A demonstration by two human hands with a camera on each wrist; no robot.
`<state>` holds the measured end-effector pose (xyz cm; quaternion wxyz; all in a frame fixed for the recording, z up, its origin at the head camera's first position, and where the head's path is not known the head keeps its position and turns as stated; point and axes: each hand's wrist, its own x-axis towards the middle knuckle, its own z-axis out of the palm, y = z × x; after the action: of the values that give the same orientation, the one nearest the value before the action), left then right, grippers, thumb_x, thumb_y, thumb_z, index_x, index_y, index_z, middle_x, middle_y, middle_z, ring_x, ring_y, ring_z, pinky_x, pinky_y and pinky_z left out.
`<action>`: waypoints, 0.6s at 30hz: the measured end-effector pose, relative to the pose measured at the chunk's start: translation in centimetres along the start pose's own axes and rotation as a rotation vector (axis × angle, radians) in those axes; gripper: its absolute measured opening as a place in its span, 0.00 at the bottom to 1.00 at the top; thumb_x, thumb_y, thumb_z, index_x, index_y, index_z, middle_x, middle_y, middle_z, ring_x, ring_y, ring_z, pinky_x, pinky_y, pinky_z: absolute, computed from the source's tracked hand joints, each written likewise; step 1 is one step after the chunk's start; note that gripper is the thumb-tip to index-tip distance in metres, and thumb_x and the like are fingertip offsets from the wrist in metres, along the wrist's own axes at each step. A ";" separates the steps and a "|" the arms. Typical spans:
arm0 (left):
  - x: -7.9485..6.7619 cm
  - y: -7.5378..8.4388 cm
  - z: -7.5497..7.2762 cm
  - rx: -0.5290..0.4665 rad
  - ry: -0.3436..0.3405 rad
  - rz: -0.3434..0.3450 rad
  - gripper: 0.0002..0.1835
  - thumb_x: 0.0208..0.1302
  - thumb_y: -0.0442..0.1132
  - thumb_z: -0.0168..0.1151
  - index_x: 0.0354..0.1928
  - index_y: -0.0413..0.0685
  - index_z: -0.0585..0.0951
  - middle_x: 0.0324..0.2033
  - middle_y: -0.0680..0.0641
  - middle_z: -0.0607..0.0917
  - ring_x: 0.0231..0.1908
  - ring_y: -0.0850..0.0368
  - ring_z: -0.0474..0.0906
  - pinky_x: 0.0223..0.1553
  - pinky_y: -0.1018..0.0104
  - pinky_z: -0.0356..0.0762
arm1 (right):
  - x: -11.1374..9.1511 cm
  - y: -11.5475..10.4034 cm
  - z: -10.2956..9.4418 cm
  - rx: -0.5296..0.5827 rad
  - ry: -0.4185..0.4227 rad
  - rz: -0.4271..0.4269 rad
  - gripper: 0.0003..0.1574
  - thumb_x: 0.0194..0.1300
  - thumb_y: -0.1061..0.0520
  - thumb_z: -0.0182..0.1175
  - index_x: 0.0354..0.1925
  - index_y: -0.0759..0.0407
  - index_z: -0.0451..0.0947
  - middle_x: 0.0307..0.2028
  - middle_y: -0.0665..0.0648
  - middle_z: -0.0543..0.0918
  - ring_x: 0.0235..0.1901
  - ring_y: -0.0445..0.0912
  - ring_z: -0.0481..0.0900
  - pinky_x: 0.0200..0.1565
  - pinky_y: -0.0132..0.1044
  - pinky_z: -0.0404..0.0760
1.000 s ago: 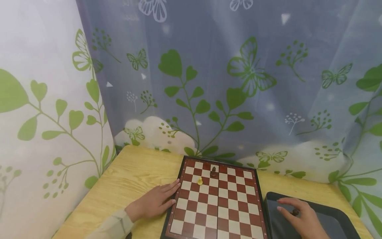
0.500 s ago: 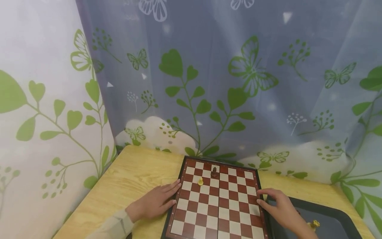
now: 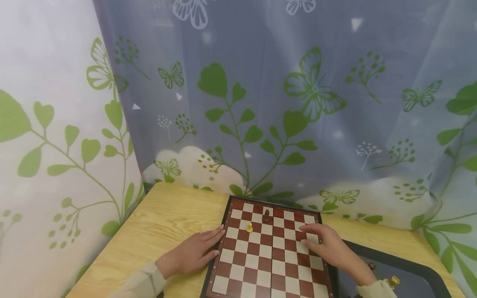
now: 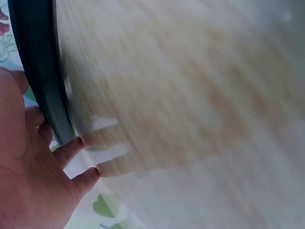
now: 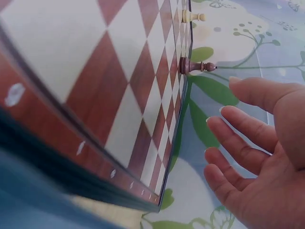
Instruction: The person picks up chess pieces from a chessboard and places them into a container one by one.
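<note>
A red-and-white chessboard (image 3: pixel 255 261) lies on the wooden table. Near its far edge stands a dark brown chess bishop (image 3: pixel 266 216), with a yellow pawn (image 3: pixel 249 227) nearer and to its left. My left hand (image 3: pixel 191 252) rests at the board's left edge, fingers stretched out with tips on the rim; the left wrist view shows this hand (image 4: pixel 33 167) beside the dark board side. Over the right columns is my right hand (image 3: pixel 329 248), fingers loosely bent, pointing left. In the right wrist view this hand (image 5: pixel 267 148) holds nothing, with the bishop (image 5: pixel 198 66) beyond its fingertips.
A dark tray (image 3: pixel 410 265) sits right of the board, partly under my right forearm. In it lie a yellow crowned chess piece (image 3: pixel 393 282) and a small dark piece (image 3: pixel 372 266). A printed curtain (image 3: pixel 253 103) hangs behind the table (image 3: pixel 175 203).
My right hand has moved left from above the tray, past the board's right edge, to over its right columns. The yellow piece in the tray has come into view. My left hand stays put.
</note>
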<state>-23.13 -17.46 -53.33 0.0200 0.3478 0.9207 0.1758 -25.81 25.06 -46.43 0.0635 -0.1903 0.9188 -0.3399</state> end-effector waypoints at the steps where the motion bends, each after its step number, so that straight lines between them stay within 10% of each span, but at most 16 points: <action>1: -0.1 0.0 0.0 0.007 0.004 0.004 0.32 0.83 0.53 0.39 0.80 0.44 0.57 0.79 0.44 0.57 0.73 0.39 0.64 0.68 0.36 0.66 | 0.2 -0.1 0.1 0.000 -0.001 -0.014 0.23 0.70 0.57 0.65 0.60 0.63 0.80 0.59 0.64 0.81 0.56 0.63 0.79 0.52 0.57 0.81; 18: -0.1 0.1 0.2 0.016 -0.009 -0.021 0.33 0.83 0.55 0.38 0.80 0.47 0.56 0.80 0.47 0.56 0.73 0.40 0.64 0.68 0.36 0.66 | 5.0 -2.7 2.2 -0.005 -0.022 -0.101 0.22 0.72 0.57 0.63 0.61 0.62 0.79 0.60 0.62 0.81 0.63 0.63 0.75 0.61 0.63 0.75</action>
<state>-22.98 -17.43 -53.50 0.0229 0.3392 0.9255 0.1667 -29.06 19.92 -46.32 0.0558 -0.2404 0.9081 -0.3385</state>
